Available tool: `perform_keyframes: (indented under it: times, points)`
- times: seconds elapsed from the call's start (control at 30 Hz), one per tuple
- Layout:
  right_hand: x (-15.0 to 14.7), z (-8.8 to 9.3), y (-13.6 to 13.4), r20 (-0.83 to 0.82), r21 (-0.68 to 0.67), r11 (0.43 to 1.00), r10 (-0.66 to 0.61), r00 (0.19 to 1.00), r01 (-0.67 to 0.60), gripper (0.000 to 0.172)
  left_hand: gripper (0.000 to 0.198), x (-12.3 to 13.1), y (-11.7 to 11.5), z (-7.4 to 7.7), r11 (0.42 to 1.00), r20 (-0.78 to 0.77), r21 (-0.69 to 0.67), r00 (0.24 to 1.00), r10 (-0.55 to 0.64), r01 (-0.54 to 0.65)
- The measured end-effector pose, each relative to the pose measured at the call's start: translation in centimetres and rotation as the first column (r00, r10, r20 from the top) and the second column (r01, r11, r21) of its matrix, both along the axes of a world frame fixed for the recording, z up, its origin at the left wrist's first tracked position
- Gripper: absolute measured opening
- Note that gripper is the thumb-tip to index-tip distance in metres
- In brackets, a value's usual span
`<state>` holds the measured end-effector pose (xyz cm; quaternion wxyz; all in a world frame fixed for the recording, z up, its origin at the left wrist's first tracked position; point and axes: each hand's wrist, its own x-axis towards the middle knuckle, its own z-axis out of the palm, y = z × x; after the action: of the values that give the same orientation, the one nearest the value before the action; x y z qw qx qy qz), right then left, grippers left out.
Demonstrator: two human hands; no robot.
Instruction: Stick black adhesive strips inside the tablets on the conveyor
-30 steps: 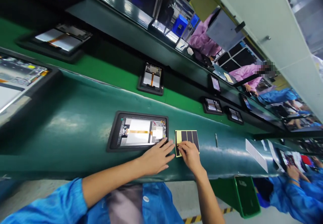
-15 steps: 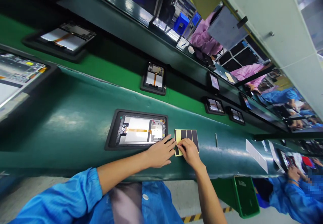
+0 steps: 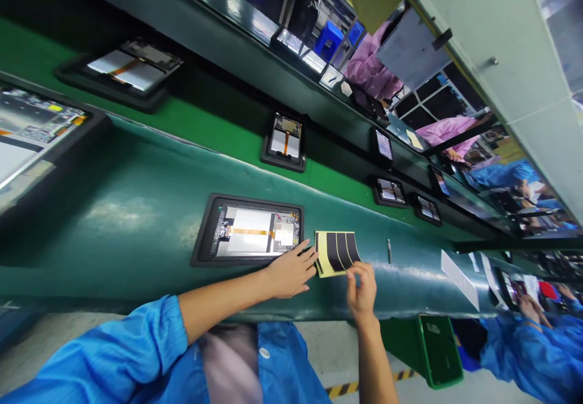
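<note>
A yellow-backed sheet of black adhesive strips (image 3: 336, 252) lies on the green bench, its lower right part curling upward. My right hand (image 3: 363, 290) is closed in a pinch at that lower right corner. With fingers spread, my left hand (image 3: 292, 272) rests flat, its fingertips at the sheet's left edge. Just behind my left hand sits an opened tablet (image 3: 248, 231) in a black tray (image 3: 207, 234). Its white battery, orange flat cable and circuit board show.
More opened tablets in black trays, such as one tablet (image 3: 285, 136), sit on the bright green conveyor (image 3: 218, 133). A thin tool (image 3: 389, 251) and white sheet (image 3: 459, 279) lie rightward. A green bin (image 3: 439, 352) stands below the bench edge. A co-worker's hands (image 3: 531, 308) are far right.
My right hand has moved right and slightly down, from the sheet's left strips to its lower right corner. The sheet, flat before, now curls. My left hand has stayed nearly in place.
</note>
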<state>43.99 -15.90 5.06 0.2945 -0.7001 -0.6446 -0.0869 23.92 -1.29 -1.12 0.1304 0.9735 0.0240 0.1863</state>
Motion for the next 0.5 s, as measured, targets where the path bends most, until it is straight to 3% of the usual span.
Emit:
perform_keyframes:
  times: [0.1, 0.23, 0.4, 0.5]
  points:
    - [-0.4, 2.7, -0.6, -0.002, 0.061, 0.997, -0.048, 0.999, 0.048, 0.014, 0.037, 0.1, 0.1, 0.1, 0.998, 0.005, -0.057, 1.000, -0.014, 0.014]
    - [-1.6, 5.5, 0.4, -0.064, 0.009, 1.000, 0.014, 0.998, -0.013, 0.014, 0.032, -0.8, 1.0, 1.3, 0.985, 0.044, -0.170, 0.999, 0.010, -0.003]
    - [-3.7, 6.6, 2.9, -0.174, -0.073, 0.987, 0.128, 0.976, -0.143, 0.014, 0.035, -3.9, 2.9, 3.6, 0.940, 0.085, -0.323, 0.986, 0.144, -0.110]
    - [-4.9, 6.8, 4.6, -0.208, -0.106, 0.966, 0.209, 0.955, -0.234, 0.013, 0.046, -5.9, 3.6, 4.6, 0.894, 0.123, -0.436, 0.977, 0.172, -0.103]
